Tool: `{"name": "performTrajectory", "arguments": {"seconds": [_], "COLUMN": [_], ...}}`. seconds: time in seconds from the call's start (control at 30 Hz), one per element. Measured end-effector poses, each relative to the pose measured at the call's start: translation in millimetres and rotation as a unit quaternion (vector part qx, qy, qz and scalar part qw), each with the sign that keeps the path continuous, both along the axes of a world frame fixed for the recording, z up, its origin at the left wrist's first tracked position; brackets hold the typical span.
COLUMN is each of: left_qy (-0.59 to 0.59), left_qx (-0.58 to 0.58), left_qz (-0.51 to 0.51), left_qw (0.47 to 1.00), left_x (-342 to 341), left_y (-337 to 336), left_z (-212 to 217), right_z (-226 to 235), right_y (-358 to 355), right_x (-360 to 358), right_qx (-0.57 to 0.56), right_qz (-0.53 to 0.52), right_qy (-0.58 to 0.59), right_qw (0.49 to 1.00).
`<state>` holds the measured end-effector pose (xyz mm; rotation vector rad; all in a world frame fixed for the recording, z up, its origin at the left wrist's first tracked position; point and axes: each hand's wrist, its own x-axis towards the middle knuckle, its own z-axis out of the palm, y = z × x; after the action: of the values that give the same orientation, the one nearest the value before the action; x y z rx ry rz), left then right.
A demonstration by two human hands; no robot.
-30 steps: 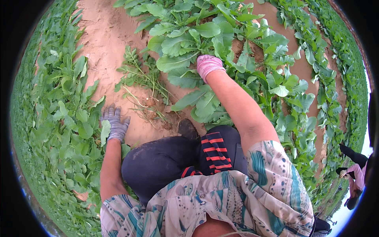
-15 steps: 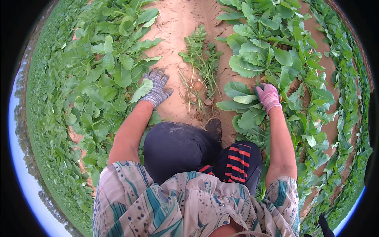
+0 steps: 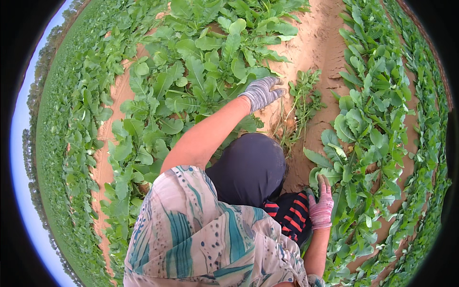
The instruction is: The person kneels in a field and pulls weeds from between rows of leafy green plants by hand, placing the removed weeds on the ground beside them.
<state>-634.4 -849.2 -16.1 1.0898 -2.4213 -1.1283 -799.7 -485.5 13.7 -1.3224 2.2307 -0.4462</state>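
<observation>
My left hand [image 3: 262,93], in a grey striped knit glove, reaches across the edge of the left row of broad-leaved green plants [image 3: 196,71]. Its fingers are stretched out and parted, with nothing held. Just to its right, a bunch of thin-stemmed weeds [image 3: 306,93] lies on the sandy soil. Low on the right, my right hand [image 3: 321,205] wears a pinkish glove with grey on the thumb side. Its fingers point forward, extended and empty, beside my bent leg and close to the leaves of the right row [image 3: 351,126].
A strip of bare reddish soil [image 3: 330,43] runs forward between the two rows. My dark-trousered knee [image 3: 248,167] rests low beside the left row. Another soil furrow [image 3: 107,153] lies farther left, with more leafy rows on both sides.
My view and body have turned leftward. The left hand has shifted beside the weeds; the right hand has drawn back from the right row's leaves toward my leg, its fingers straightened.
</observation>
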Motion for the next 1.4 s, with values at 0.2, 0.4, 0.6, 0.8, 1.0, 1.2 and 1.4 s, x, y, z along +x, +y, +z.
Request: {"name": "performTrajectory", "arguments": {"seconds": [0.2, 0.4, 0.6, 0.8, 1.0, 1.2, 1.4], "left_qy": [0.192, 0.046, -0.089, -0.151, -0.368, -0.279, -0.304], "left_qx": [-0.03, 0.029, -0.213, 0.063, 0.048, -0.05, 0.062], "left_qz": [0.238, 0.433, 0.46, 0.434, 0.207, 0.177, 0.135], "left_qw": [0.952, 0.9, 0.857, 0.886, 0.905, 0.943, 0.941], "left_x": [121.0, 226.9, 269.2, 305.0, 284.3, 286.6, 301.6], "left_y": [25.3, -5.2, 13.7, 36.0, 51.2, 44.7, 29.5], "left_z": [44.5, 47.4, 23.3, 24.2, 17.6, 2.5, -11.3], "right_z": [-12.9, -20.5, -19.2, -18.3, -18.4, -22.9, -23.5], "right_y": [57.8, 55.4, 54.2, 51.8, 52.4, 55.8, 54.8], "right_x": [18.4, 16.8, 17.5, 20.2, 19.9, 16.7, 16.0], "right_qx": [-0.105, -0.076, -0.076, -0.082, -0.084, -0.084, -0.093], "right_qz": [-0.094, -0.087, -0.099, -0.13, -0.129, -0.13, -0.119], "right_qy": [-0.023, 0.009, 0.004, -0.029, -0.029, -0.033, -0.032], "right_qw": [0.99, 0.993, 0.992, 0.988, 0.988, 0.987, 0.988]}}
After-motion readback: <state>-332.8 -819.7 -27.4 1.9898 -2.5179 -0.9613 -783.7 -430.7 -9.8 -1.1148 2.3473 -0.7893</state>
